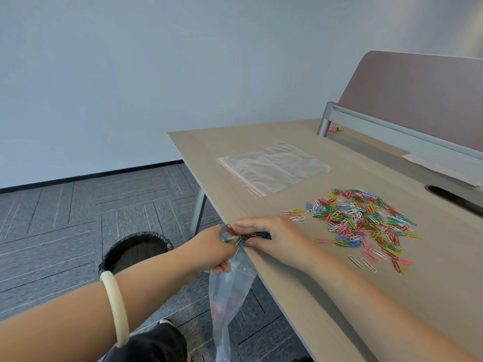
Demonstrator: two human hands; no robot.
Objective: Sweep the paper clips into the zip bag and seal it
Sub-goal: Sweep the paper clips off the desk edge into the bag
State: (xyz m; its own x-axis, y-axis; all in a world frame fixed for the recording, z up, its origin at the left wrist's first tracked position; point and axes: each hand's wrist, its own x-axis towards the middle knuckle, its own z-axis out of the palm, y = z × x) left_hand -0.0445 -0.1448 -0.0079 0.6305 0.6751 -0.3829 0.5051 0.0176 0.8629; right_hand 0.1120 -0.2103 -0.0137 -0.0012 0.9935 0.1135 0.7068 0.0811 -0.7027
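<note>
My left hand [209, 250] grips the mouth of a clear zip bag [227, 296] that hangs below the left edge of the wooden desk [261, 137]. Some coloured clips show inside the bag. My right hand [274, 237] lies flat on the desk at that edge, fingers curled over a small bunch of paper clips [254, 235] right at the bag's mouth. A large scattered pile of coloured paper clips [366, 220] lies on the desk to the right of my right hand.
A stack of flat spare zip bags [271, 167] lies further back on the desk. A black-lined waste bin [136, 250] stands on the carpet below the desk edge. A pink partition panel [418, 100] runs along the desk's far side, with a cable slot [454, 201] near it.
</note>
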